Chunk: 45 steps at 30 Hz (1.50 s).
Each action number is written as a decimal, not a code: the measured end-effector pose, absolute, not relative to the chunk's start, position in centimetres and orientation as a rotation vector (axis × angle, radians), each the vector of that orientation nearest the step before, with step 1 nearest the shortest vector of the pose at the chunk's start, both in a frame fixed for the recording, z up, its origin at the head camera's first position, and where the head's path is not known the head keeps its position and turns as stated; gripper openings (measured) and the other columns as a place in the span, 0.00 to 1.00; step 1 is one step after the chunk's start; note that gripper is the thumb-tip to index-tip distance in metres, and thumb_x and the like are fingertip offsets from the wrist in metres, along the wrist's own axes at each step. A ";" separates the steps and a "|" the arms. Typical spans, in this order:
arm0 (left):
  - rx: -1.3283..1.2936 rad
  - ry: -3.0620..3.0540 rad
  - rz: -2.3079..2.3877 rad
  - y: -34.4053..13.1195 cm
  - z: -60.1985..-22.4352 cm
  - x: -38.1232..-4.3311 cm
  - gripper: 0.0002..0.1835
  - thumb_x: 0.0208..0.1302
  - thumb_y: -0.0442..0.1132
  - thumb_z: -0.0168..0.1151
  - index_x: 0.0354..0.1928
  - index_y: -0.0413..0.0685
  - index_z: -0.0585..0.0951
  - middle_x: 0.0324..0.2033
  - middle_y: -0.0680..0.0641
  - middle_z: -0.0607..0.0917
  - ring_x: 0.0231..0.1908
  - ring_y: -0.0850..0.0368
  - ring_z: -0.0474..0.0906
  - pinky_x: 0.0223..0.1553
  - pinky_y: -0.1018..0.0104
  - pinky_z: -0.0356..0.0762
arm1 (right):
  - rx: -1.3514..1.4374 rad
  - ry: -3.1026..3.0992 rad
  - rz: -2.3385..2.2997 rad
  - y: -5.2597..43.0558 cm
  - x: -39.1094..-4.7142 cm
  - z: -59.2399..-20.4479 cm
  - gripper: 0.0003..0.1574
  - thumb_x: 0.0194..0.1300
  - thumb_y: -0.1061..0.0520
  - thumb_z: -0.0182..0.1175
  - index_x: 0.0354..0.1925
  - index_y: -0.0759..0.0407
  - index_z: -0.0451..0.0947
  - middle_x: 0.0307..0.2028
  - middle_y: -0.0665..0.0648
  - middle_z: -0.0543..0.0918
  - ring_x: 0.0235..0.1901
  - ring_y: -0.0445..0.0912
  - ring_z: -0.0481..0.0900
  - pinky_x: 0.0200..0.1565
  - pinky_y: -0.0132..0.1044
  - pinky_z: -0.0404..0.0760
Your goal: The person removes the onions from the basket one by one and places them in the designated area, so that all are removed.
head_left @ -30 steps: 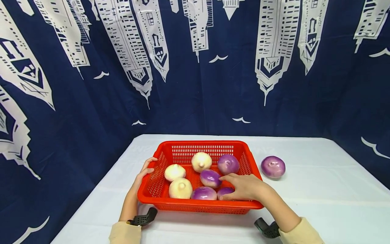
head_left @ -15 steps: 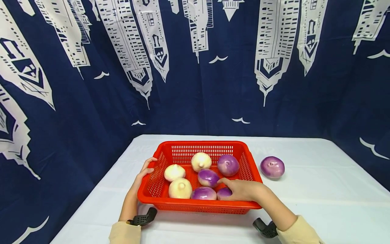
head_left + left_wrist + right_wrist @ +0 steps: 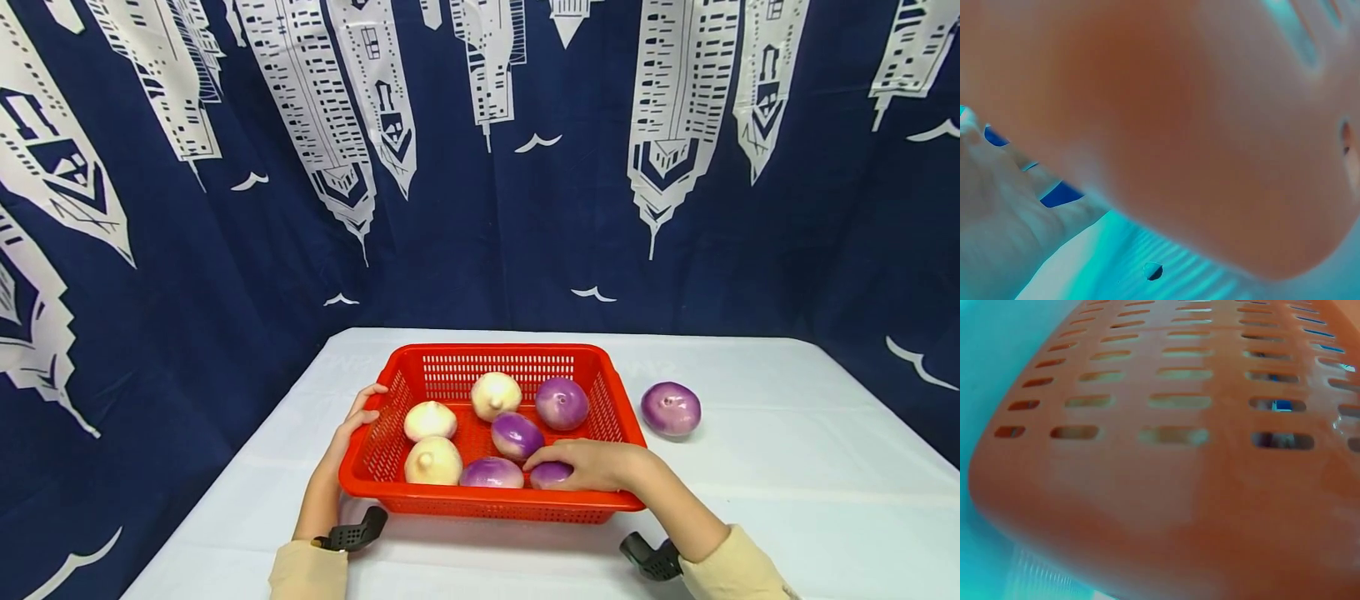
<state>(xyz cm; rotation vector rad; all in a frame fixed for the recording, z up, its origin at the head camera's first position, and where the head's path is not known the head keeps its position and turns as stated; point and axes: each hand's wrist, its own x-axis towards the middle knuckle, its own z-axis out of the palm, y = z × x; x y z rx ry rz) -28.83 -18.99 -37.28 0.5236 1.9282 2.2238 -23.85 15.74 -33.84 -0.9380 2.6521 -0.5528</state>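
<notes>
A red perforated plastic basket point(image 3: 495, 493) holds several turnips. My right hand point(image 3: 592, 465) reaches over its near right corner, fingers curled round a purple turnip point(image 3: 550, 474) by the front wall. Its thumb is hidden. Left of this one lies another purple turnip point(image 3: 492, 472), then a cream-coloured one with a nub point(image 3: 433, 461). Behind them are a purple-and-white turnip point(image 3: 517, 436), a purple one point(image 3: 562, 403) and two cream ones. My left hand point(image 3: 347, 435) lies along the basket's left side, its straight fingers touching the rim. In the right wrist view, the slotted basket wall point(image 3: 1147, 500) hides that hand.
One more purple turnip point(image 3: 671, 409) lies on the white tablecloth point(image 3: 765, 467), right of the basket. A dark blue curtain point(image 3: 480, 275) with white building prints hangs behind the table. A black device point(image 3: 651, 560) is strapped to each wrist.
My right hand has lowered and moved slightly left around the corner turnip. The front purple turnip and the cream one beside it have shifted left. My left hand has stayed still.
</notes>
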 end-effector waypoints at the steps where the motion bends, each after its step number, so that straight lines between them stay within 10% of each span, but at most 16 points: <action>1: 0.526 1.927 2.225 -19.0 -37.3 -28.8 0.22 0.58 0.30 0.28 0.54 0.56 0.59 0.55 0.47 0.60 0.53 0.54 0.62 0.50 0.67 0.69 | -0.955 2.654 -0.553 15.8 -23.9 -33.8 0.19 0.59 0.44 0.55 0.50 0.41 0.74 0.47 0.46 0.77 0.50 0.47 0.73 0.56 0.48 0.68; 45: 0.586 1.866 2.232 -19.1 -37.4 -28.9 0.22 0.60 0.29 0.26 0.52 0.59 0.59 0.54 0.48 0.60 0.51 0.55 0.63 0.48 0.69 0.71 | -0.938 2.813 -0.900 16.2 -23.4 -33.9 0.21 0.53 0.34 0.57 0.48 0.27 0.73 0.49 0.39 0.77 0.53 0.44 0.73 0.51 0.50 0.71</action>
